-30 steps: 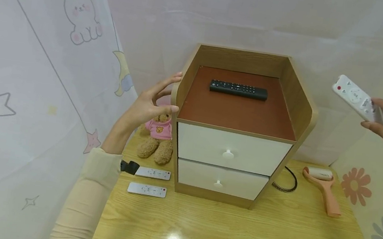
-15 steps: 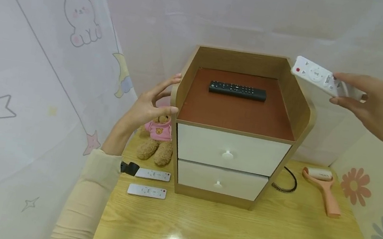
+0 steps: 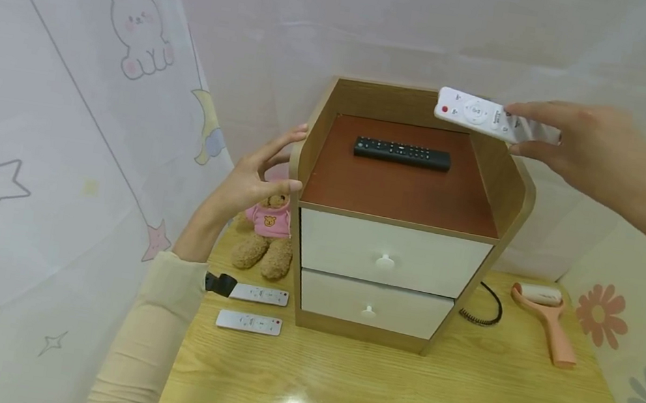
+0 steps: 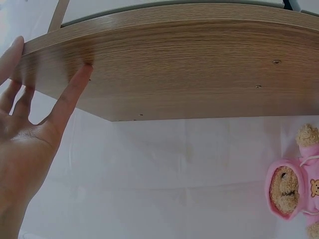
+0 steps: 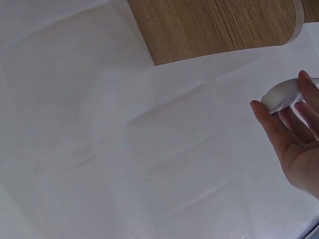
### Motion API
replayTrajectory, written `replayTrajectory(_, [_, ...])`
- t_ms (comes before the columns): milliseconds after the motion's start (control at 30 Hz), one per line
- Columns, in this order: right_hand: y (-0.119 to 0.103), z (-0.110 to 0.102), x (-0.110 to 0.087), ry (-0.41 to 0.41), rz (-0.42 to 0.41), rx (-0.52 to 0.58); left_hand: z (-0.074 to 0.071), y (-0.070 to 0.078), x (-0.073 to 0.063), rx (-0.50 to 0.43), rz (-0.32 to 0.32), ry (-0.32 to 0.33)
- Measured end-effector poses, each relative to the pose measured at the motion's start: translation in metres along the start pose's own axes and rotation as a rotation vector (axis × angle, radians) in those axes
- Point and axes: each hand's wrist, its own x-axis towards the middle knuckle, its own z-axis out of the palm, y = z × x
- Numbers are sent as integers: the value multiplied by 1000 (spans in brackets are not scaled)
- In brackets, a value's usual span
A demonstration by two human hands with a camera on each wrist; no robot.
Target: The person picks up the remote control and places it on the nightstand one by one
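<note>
My right hand (image 3: 600, 147) pinches a white remote control (image 3: 473, 110) by its rear end. The remote hangs in the air over the back right of a small wooden cabinet (image 3: 410, 196), its red button to the left. In the right wrist view, thumb and fingers close round the white remote (image 5: 281, 94), beside the cabinet's side panel (image 5: 214, 25). My left hand (image 3: 248, 181) has its fingers spread against the cabinet's left side; the left wrist view shows fingertips touching the wooden panel (image 4: 184, 74). On the cabinet's reddish top lies a black remote control (image 3: 402, 153).
Left of the cabinet sit a teddy bear (image 3: 269, 228) in a pink hoodie and two white remotes, an upper remote (image 3: 260, 294) and a lower remote (image 3: 248, 322). To the right lie a black coiled cord (image 3: 490, 308) and an orange lint roller (image 3: 553, 327).
My right hand has carried the white remote leftward and slightly upward, from the far right to over the cabinet's right wall. The left hand stays at the cabinet's side.
</note>
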Motion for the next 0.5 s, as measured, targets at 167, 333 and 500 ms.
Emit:
replayTrajectory(167, [-11, 5, 13, -71, -9, 27, 0, 1, 0, 8, -12, -2])
replayTrajectory(333, [-20, 11, 27, -212, 21, 34, -1, 1, 0, 16, -8, 1])
replayTrajectory(500, [-25, 19, 39, -319, 51, 53, -1, 1, -1, 23, 2, 2])
